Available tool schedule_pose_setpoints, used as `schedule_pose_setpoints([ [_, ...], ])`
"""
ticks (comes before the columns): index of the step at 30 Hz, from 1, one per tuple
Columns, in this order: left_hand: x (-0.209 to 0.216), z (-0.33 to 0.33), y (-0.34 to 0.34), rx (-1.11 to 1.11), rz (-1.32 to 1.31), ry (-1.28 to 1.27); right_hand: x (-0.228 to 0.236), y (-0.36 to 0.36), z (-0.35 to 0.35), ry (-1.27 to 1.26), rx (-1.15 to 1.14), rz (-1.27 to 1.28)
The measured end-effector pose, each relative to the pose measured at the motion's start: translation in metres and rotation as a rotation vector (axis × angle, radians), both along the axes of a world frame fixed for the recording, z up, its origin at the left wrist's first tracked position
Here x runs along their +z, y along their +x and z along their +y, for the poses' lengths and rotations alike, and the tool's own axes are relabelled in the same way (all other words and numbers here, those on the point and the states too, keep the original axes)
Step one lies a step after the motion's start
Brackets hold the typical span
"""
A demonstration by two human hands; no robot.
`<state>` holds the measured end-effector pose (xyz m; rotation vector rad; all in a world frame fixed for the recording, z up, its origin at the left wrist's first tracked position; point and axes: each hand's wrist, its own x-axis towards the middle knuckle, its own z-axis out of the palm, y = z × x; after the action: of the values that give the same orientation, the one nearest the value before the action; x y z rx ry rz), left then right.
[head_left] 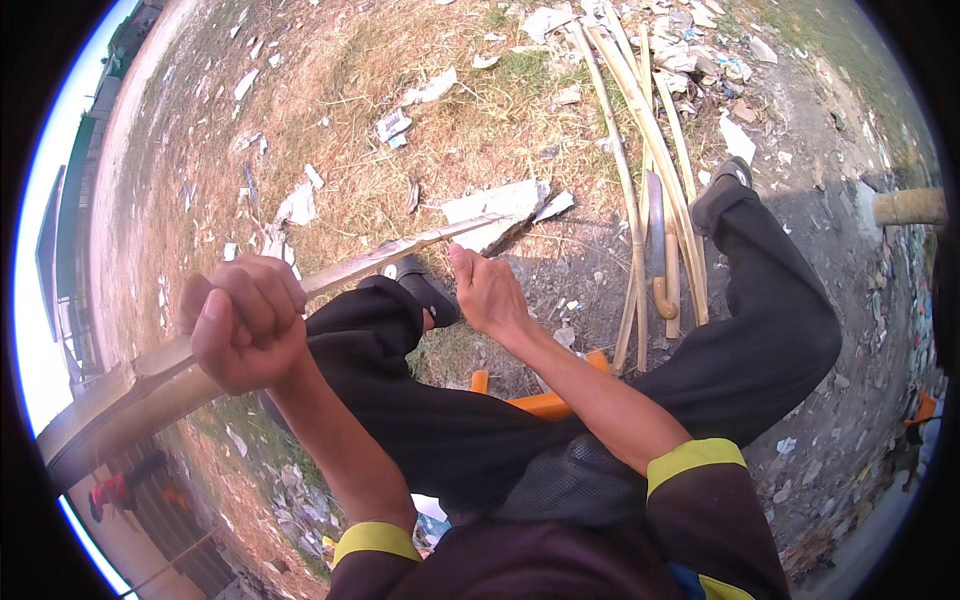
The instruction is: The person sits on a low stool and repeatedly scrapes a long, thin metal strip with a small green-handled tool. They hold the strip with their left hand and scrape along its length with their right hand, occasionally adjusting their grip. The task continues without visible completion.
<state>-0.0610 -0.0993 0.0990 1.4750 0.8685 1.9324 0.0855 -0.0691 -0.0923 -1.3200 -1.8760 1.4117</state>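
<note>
A long bamboo pole (375, 258) with a split end runs up from the lower left, thick near my left side and narrowing toward the middle. My left hand (245, 322) is closed in a fist around it, knuckles up. Just below its thin end is my right hand (492, 290), thumb up and fingers curled under; the palm is hidden, so whether it touches the bamboo cannot be made out. To the right, a machete (657, 230) with a curved wooden handle lies among several long bamboo strips (625, 85), beyond the reach of both hands' fingers.
My legs are spread, a dark shoe (422, 288) beside the bamboo. An orange frame (545, 405) shows beneath me. White scraps (500, 205) litter the dry grass. At the right edge a bamboo post (908, 207) juts in. A person in red (112, 492) is at the lower left.
</note>
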Motion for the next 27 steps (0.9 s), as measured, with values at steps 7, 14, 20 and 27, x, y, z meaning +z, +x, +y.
schedule_pose_setpoints([
  [7,-0.001,-0.001,0.002,0.012,-0.011,-0.002,0.013,0.003,-0.002,-0.026,0.036,-0.019],
  [14,0.000,0.000,0.004,0.000,-0.076,0.010,0.009,0.003,-0.004,0.007,0.041,-0.080],
  [20,-0.002,0.001,0.005,0.031,-0.096,-0.012,-0.015,0.004,0.003,-0.061,-0.024,-0.161],
  [27,0.001,0.000,0.001,0.037,-0.118,-0.024,-0.029,-0.001,-0.002,-0.074,-0.060,-0.079],
])
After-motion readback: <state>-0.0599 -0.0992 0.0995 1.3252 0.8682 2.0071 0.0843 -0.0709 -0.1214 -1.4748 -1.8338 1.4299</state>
